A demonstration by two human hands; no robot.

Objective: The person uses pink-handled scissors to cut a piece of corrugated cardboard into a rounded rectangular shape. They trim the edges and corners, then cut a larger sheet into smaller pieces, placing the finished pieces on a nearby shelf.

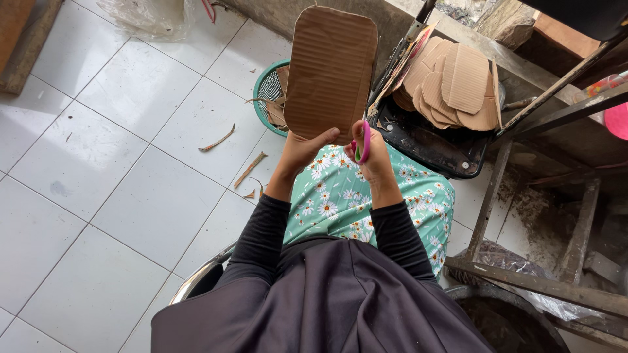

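The left hand [306, 149] gripped a rounded cardboard piece [330, 72] upright at its lower edge. The right hand [373, 157] was closed on pink-handled scissors [362, 142] (blades hidden) — over a green basket [266, 88] on the floor.

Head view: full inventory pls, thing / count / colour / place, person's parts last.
cardboard sheet: 1, brown, rounded corners, held up in front of the person
scissors: 1, pink handles, in the right hand at the sheet's lower edge
cut cardboard pieces: a stack, count unclear, brown, on the black tray
black tray: 1, black, right of the sheet
basket: 1, green mesh, on the floor behind the sheet, scraps inside
cardboard strips: several, brown, on the white tile floor
floral cloth: 1, green with daisies, over the lap
left hand: grips the sheet's bottom edge
right hand: holds the scissors
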